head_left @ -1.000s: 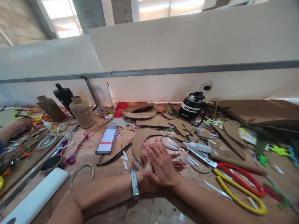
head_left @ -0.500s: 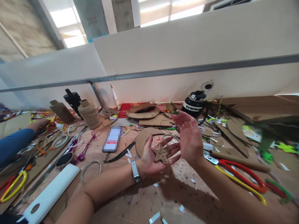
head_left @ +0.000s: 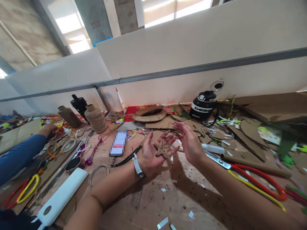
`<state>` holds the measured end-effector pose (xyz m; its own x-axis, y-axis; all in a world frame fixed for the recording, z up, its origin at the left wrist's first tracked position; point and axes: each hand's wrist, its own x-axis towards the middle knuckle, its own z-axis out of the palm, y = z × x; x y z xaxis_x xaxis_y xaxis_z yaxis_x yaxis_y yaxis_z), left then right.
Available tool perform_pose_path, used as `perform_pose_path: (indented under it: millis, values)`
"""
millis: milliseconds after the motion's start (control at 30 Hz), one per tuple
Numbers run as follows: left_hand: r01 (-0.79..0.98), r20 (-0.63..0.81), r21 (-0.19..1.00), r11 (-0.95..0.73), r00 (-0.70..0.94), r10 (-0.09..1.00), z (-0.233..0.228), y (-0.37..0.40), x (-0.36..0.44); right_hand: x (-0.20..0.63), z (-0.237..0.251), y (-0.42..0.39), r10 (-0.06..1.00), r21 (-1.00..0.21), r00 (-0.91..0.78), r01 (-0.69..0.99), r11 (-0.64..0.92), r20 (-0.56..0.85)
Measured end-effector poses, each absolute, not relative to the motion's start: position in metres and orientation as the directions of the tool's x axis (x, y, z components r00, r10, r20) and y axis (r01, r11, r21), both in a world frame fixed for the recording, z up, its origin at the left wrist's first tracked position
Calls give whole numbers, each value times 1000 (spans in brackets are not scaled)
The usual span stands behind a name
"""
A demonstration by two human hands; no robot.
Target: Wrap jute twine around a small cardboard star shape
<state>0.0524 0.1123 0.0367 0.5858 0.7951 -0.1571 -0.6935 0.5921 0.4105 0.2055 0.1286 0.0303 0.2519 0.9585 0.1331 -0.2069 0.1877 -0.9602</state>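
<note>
A small star wrapped in brown twine (head_left: 162,148) lies on the upturned palm of my left hand (head_left: 153,153). The fingers of that hand are spread, not curled over the star. Close to its fingertips, on the right, my right hand (head_left: 190,143) is raised with its fingers stretched out and nothing in it. Another brown star (head_left: 201,130) lies on the work surface just behind my right hand. Scissors with red and yellow handles (head_left: 257,179) lie beneath and beside my right forearm. A phone with a blurred screen (head_left: 118,143) lies left of my left hand.
Twine spools (head_left: 95,118) and a black bottle with a raised lid (head_left: 203,107) stand at the back. Cardboard pieces (head_left: 246,140) lie at right. A white flat tool (head_left: 63,196) lies at lower left. Another person's blue sleeve (head_left: 22,156) reaches in from the left.
My left hand has risen a little with the star on its palm. My right hand's fingertips have come lower and its fingers lean outward. The star behind my right hand now shows.
</note>
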Motion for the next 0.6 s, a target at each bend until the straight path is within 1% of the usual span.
perform_pose_path:
  millis: [100,233,300,367,400,467,500,533,567,600]
  values:
    - [-716,-110,462,524,540,835,46,120,45,209,28,134,972,-972,207,-179,153,115]
    - [-714,-125,543,443,453,883,50,129,42,209,30,134,976,-986,159,-57,158,147]
    - [-683,-158,605,411,403,902,48,131,44,209,34,131,989,-991,61,33,133,135]
    - [-660,-166,654,369,351,921,45,128,45,209,38,126,993,-990,-90,115,81,71]
    - [-648,-162,675,352,335,928,43,125,45,208,40,123,981,-986,-191,156,53,23]
    - [-611,-146,726,317,313,938,37,113,42,206,42,113,905,-978,-417,211,11,-80]
    - [-576,-148,755,313,316,937,33,107,38,205,42,107,838,-975,-531,224,-9,-130]
    - [-518,-169,789,329,332,928,29,100,34,202,40,101,774,-973,-610,227,-35,-170]
    - [-493,-185,802,338,333,925,25,95,29,200,36,94,739,-972,-643,226,-65,-199]
    - [-466,-193,820,331,320,928,22,91,23,196,32,87,728,-967,-645,234,-99,-230]
